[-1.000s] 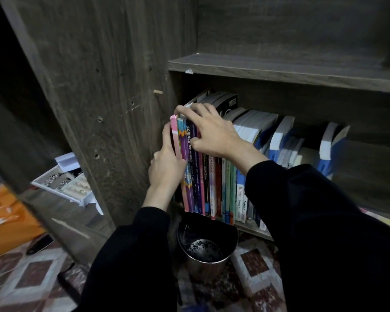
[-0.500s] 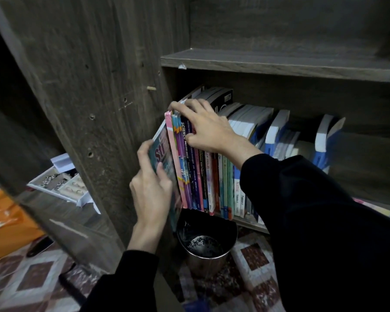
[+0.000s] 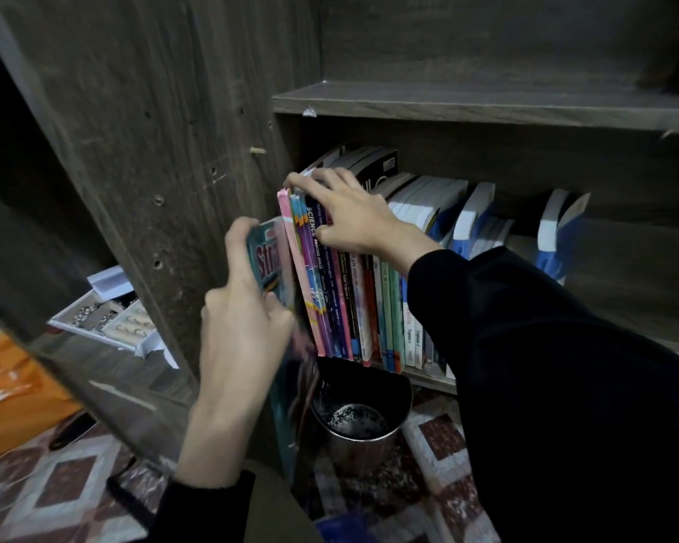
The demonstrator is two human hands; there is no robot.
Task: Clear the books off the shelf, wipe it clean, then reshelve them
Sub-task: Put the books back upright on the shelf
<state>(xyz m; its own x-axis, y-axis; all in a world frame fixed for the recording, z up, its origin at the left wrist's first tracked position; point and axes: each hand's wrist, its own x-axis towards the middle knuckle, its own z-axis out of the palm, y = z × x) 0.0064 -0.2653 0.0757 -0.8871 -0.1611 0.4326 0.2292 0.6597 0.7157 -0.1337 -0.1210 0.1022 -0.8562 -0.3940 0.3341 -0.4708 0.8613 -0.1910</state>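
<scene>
A row of thin upright books (image 3: pixel 342 299) with pink, purple, blue and green spines fills the left end of the lower wooden shelf (image 3: pixel 424 376). Thicker white and blue books (image 3: pixel 471 221) lean behind and to the right. My left hand (image 3: pixel 244 319) grips a teal book (image 3: pixel 269 260), pulled out in front of the row and blurred. My right hand (image 3: pixel 349 217) rests on top of the row, its fingers curled over the tops of the leftmost spines.
An upper shelf board (image 3: pixel 487 105) runs above. The cabinet's side panel (image 3: pixel 153 150) stands on the left. A metal bin (image 3: pixel 359 421) sits on the patterned floor below the books. A white tray of small items (image 3: pixel 106 323) and an orange bag (image 3: pixel 8 397) lie left.
My left hand has drawn the teal book out of the row's left end and towards me. My right hand has stayed on the tops of the remaining books.
</scene>
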